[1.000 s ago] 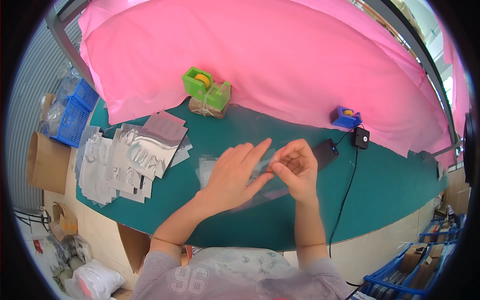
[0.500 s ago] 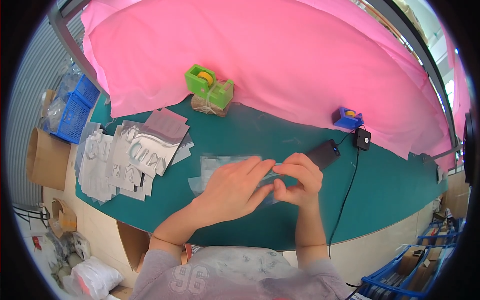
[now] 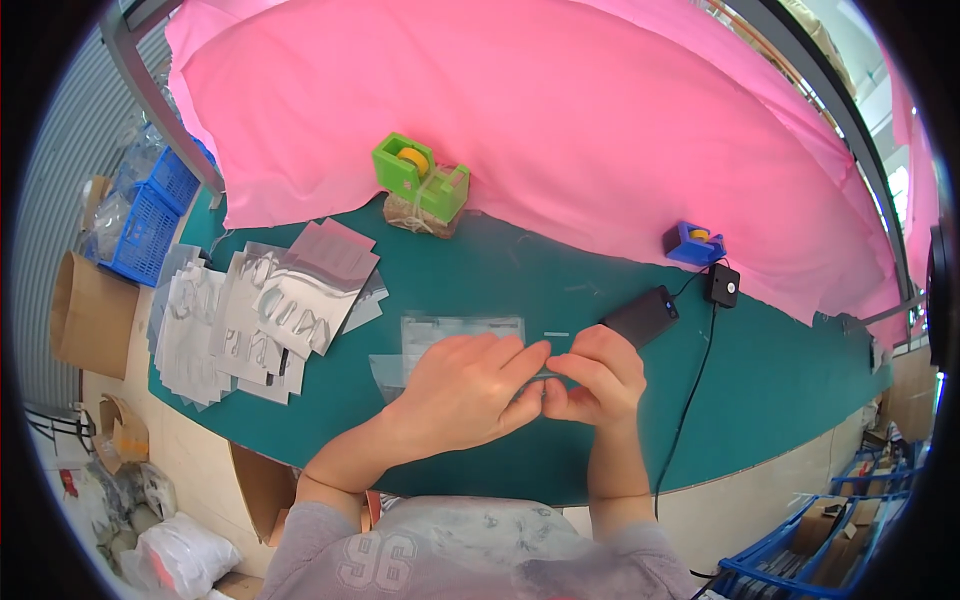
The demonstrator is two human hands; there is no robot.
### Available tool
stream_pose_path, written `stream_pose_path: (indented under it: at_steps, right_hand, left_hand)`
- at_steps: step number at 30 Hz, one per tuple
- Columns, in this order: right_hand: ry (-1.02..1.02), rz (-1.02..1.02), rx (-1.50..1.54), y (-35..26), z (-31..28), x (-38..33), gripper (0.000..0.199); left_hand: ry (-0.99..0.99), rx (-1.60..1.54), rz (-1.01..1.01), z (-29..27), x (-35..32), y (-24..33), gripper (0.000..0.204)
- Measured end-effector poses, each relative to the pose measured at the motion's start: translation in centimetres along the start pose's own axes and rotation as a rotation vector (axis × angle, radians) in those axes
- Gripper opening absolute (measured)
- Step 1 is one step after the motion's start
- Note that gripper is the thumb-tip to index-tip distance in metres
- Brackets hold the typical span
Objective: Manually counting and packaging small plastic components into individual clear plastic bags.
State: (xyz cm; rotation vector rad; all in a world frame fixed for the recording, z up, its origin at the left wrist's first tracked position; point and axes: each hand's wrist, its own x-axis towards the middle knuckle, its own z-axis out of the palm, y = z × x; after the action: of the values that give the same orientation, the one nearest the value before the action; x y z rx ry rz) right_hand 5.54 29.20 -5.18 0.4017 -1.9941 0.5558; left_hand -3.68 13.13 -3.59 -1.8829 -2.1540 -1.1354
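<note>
My left hand [image 3: 465, 390] and my right hand [image 3: 600, 375] meet fingertip to fingertip above the middle of the table. Both are closed in a pinch. A thin pale edge shows between the fingertips, but the fingers hide most of it and I cannot tell its kind. Beneath and behind my left hand lies a flat clear plastic bag [image 3: 465, 326], partly covered by the hand. Another clear sheet [image 3: 385, 373] sticks out to its left. A short whitish strip [image 3: 556, 334] rests on the green table just beyond my fingers.
Overlapping packets of silvery sheets [image 3: 300, 290] cover the left of the green table [image 3: 480, 265]. Behind stand a green tape dispenser [image 3: 425, 185] and a blue one [image 3: 693, 243], against pink cloth [image 3: 520, 110]. A black power bank [image 3: 643, 316] and a cabled black box [image 3: 722, 285] lie right.
My fingertips have come slightly lower and closer together. The clear film that showed between my hands is now mostly hidden, and the whitish strip beyond them has come into sight.
</note>
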Motion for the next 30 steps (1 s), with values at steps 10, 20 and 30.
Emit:
stream_pose_path:
  at_steps: [10,20,30]
  right_hand:
    - [-0.016,0.120,-0.086,0.6,-1.4,0.1,0.021]
    - [-0.047,0.174,-0.134,1.1,-2.4,0.3,0.021]
    - [-0.007,0.283,-0.120,1.5,-3.4,-0.2,0.014]
  left_hand:
    - [0.047,-0.166,-0.120,0.6,1.2,-0.6,0.020]
    - [-0.123,-0.243,-0.159,1.2,1.0,-1.6,0.021]
    - [-0.255,-0.320,-0.160,1.8,0.7,-2.4,0.020]
